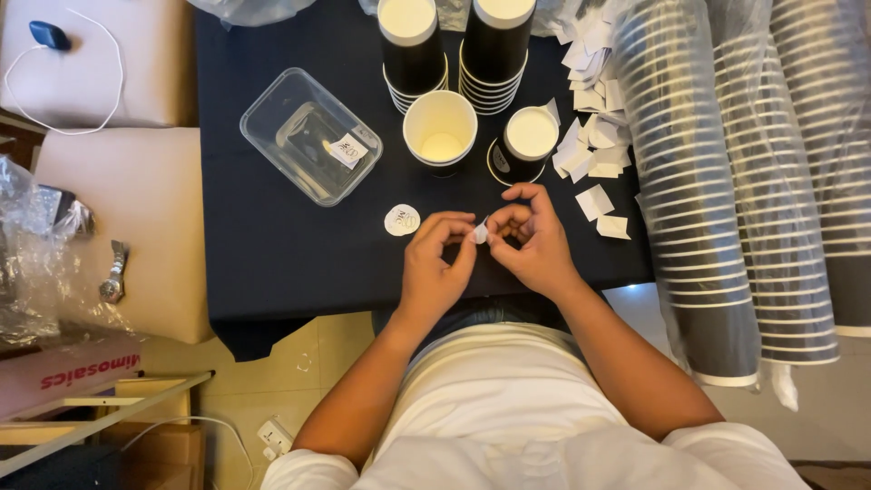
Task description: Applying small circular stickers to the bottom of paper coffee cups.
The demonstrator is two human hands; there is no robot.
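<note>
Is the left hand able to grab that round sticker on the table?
Probably yes. The round sticker lies just beside the left hand on the dark cloth, nothing between them, though its fingertips now pinch a small paper.

Your fingers (472, 238) hide most of the small white sticker (480, 234). The sleeved cup stacks (726, 181) are cut by the right and top edges. The print on the round sticker (401, 220) is too small to tell.
</note>
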